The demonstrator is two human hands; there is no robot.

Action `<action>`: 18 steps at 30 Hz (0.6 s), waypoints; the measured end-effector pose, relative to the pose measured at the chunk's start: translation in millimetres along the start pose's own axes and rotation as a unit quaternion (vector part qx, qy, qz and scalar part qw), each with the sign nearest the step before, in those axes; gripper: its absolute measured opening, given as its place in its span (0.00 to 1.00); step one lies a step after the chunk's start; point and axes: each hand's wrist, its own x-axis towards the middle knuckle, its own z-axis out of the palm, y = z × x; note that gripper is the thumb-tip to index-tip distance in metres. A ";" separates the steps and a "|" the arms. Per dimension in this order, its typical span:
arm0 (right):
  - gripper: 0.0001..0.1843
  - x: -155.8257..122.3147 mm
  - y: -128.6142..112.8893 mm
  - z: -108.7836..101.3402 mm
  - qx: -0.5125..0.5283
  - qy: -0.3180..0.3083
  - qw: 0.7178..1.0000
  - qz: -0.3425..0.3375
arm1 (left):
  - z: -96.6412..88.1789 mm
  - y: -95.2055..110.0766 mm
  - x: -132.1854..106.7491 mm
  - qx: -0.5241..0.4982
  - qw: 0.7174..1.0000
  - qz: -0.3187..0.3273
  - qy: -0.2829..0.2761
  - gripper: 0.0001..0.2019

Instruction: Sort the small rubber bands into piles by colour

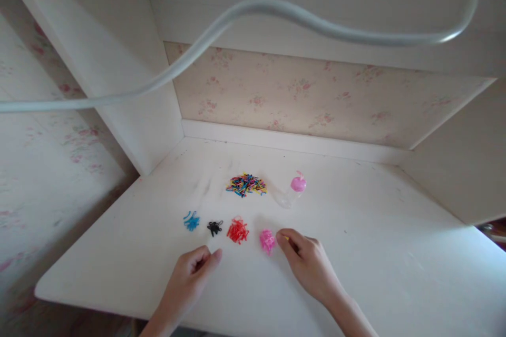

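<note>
Your right hand (304, 255) looks pinched on a yellow bit (286, 238) just beside the pink pile (267, 241), so lift clear without brushing it. Your left hand (192, 274)'s curled near the black pile (214, 228); can't tell if it's holding anything.

Soft light from the right faintly shadows the tabletop (379, 242).

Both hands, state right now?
Left hand: loosely closed, nothing visibly held.
Right hand: pinched closed beside the pink pile; something yellow shows at the fingers, whether held can't be told.
</note>
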 end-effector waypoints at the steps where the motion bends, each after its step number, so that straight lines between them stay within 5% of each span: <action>1: 0.20 8.8 -9.0 0.8 -0.019 -0.014 1.000 -0.012 | 0.2 -3.5 -1.7 -0.003 1.000 0.006 0.004 0.25; 10: 0.20 92.0 -31.8 35.5 -0.247 -0.039 0.966 0.062 | -3.2 -10.7 -5.0 -0.046 0.999 0.016 0.024 0.25; 18: 0.18 120.5 -26.5 53.4 -0.319 -0.021 0.943 0.092 | -2.8 -11.1 -4.5 -0.039 0.999 0.034 -0.004 0.24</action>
